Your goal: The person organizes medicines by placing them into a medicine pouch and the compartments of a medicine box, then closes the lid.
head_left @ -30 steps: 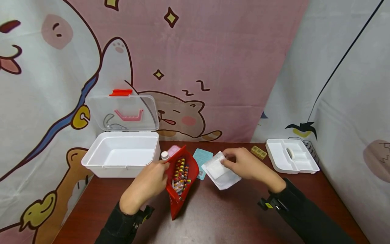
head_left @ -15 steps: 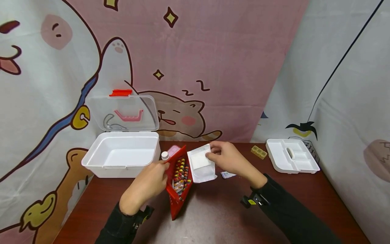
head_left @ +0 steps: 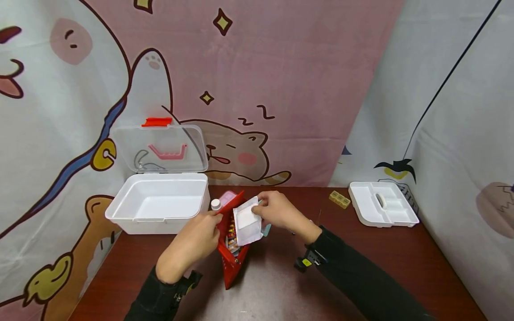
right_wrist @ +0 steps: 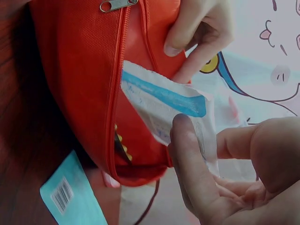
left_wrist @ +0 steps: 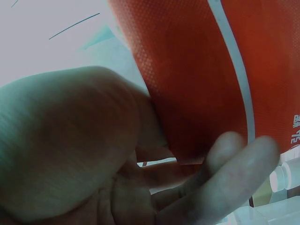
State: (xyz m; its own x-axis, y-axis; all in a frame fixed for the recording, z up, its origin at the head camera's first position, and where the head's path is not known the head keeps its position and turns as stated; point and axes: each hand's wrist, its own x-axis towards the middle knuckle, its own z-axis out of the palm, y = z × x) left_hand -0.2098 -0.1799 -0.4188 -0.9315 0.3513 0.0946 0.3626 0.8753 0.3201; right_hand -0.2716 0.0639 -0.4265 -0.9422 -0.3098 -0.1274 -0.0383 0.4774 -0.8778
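My left hand (head_left: 190, 245) grips the left edge of a red zip pouch (head_left: 231, 273), which stands with its mouth spread. Inside the pouch show blister packs of coloured capsules (head_left: 231, 232). Between thumb and fingers, my right hand (head_left: 279, 210) pinches a flat white paper packet (head_left: 246, 225). In the right wrist view, the packet (right_wrist: 161, 96) bears a blue stripe, and its far end reaches in at the pouch's zipped opening. It covers part of the capsules in the head view. A teal packet (right_wrist: 77, 192) with a barcode lies on the table beside the pouch.
An open white box (head_left: 156, 223) with a clear raised lid stands at the back left. A white-capped bottle (head_left: 216, 204) and a pink item (head_left: 228, 196) sit behind the pouch. At the right are a small yellow case (head_left: 339, 199) and a white divided tray (head_left: 363, 209).
My right hand has carried the white packet left, from beside the pouch to its mouth. The left hand has kept its grip on the pouch in the same place.
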